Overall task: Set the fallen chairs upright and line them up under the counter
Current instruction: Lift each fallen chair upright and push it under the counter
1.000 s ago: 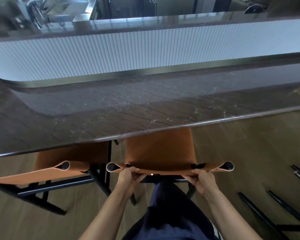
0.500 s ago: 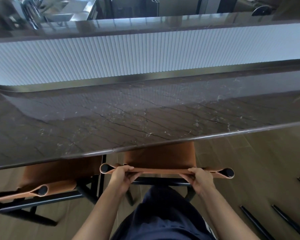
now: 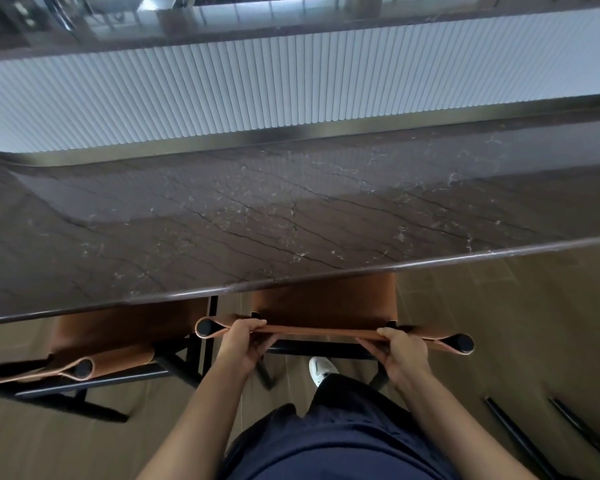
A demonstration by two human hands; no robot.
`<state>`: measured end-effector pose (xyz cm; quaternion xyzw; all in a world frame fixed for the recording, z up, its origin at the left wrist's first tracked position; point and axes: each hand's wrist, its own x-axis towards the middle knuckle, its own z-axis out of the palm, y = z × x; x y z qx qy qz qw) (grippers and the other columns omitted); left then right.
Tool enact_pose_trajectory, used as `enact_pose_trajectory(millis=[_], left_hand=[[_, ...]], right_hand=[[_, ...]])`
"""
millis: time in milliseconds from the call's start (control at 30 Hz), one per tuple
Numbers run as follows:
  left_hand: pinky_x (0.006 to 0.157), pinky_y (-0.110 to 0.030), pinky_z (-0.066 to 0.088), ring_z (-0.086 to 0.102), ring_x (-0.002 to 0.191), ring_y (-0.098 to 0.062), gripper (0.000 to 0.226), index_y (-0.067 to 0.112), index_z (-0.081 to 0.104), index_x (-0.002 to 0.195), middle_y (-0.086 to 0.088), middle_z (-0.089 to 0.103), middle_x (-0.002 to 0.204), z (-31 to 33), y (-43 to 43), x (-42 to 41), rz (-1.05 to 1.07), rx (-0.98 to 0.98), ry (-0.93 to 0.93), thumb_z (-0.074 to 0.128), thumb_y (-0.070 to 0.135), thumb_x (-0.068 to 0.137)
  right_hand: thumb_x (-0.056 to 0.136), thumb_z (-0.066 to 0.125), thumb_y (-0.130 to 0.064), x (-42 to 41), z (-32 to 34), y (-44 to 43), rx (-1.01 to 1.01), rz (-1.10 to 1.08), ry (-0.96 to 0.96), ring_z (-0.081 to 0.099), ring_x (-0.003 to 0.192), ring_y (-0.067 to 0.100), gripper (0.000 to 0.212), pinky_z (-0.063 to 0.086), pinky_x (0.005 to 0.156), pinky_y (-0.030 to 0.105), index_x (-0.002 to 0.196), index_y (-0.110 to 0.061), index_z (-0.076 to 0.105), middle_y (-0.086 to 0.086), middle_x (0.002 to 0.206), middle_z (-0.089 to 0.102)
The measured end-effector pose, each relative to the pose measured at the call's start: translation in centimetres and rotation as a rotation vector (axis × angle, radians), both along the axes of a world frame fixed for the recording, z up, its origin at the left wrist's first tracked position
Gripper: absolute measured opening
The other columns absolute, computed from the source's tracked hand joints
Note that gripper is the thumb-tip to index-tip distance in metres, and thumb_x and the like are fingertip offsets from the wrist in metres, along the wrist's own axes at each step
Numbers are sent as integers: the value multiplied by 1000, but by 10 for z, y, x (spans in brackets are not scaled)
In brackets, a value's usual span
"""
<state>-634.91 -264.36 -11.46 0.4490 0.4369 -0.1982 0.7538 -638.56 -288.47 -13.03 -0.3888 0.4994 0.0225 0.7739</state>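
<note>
Your left hand and right hand both curl around the chair at the top edge of its back, one near each end, arms reaching forward. The chair stands upright, its seat partly under the counter. A second chair is just beside it on your left, also partly under.

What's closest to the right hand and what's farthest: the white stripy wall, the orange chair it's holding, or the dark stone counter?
1. Orange chair: the right hand grips its backrest, so they touch.
2. Stone counter: just ahead, above the seat.
3. White ribbed panel: across the counter, at the back.
</note>
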Motion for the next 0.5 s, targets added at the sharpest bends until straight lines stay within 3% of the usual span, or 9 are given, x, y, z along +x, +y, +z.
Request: enact_pose_trajectory(millis=[100, 233, 367, 500], left_hand=[[76, -43, 59, 62, 107, -43, 14, -2, 54, 99, -28, 59, 110, -2, -1, 0, 13, 4, 3, 49, -9, 88], [66, -42, 61, 61, 109, -45, 18, -2, 52, 104, -30, 58, 113, -4, -2, -1, 46, -3, 0, 46, -9, 89], [76, -43, 57, 60, 108, -46, 14, -1, 52, 96, -29, 58, 109, -4, -3, -5, 53, 11, -19, 44, -10, 88], [77, -43, 56, 62, 97, -43, 14, 0, 51, 94, -26, 58, 101, -2, -2, -9, 34, 20, -35, 43, -10, 88]], right_hand=[[89, 49, 18, 0, 3, 1, 7, -9, -8, 62, 78, 34, 21, 55, 74, 48, 85, -2, 47, 23, 92, 53], [90, 47, 19, -1, 5, 0, 16, -3, -19, 61, 77, 34, 20, 61, 63, 48, 86, -1, 46, 23, 91, 52], [90, 46, 18, -4, 5, 1, 15, 8, -28, 60, 81, 35, 19, 52, 79, 48, 87, -1, 46, 25, 97, 51], [90, 47, 18, -7, 3, 1, 1, 11, -23, 61, 80, 36, 18, 53, 76, 47, 89, 0, 47, 27, 100, 52]])
